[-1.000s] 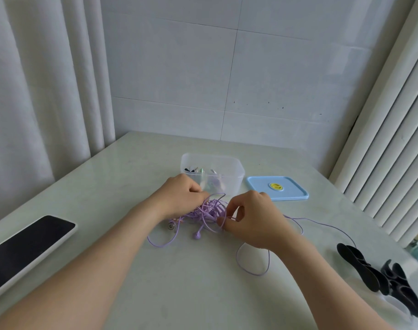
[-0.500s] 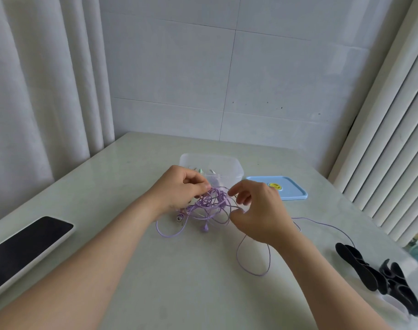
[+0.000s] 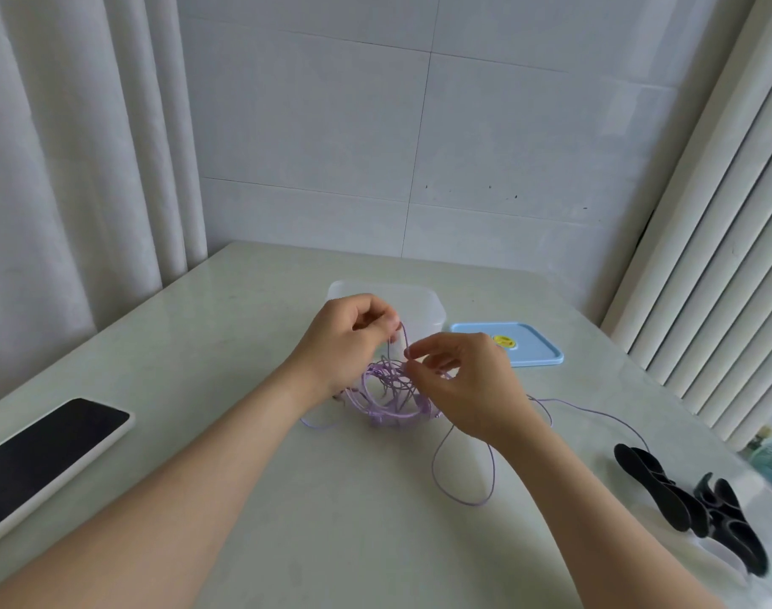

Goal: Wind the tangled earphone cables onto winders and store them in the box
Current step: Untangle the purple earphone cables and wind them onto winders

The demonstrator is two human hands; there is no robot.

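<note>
Untangling calls for patience: the left hand pinches a lifted strand and the right hand pinches another beside it, above the purple earphone cable bunched on the table just before the box; loosen loops gently, never yank

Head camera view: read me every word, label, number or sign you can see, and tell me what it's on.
No text here can be read.
On the blue lid, a yellow sticker: dark marks, too blurred to read.
On the phone: screen dark, nothing shown.
On the clear box, black winders and purple earphone cable: no print visible.
</note>
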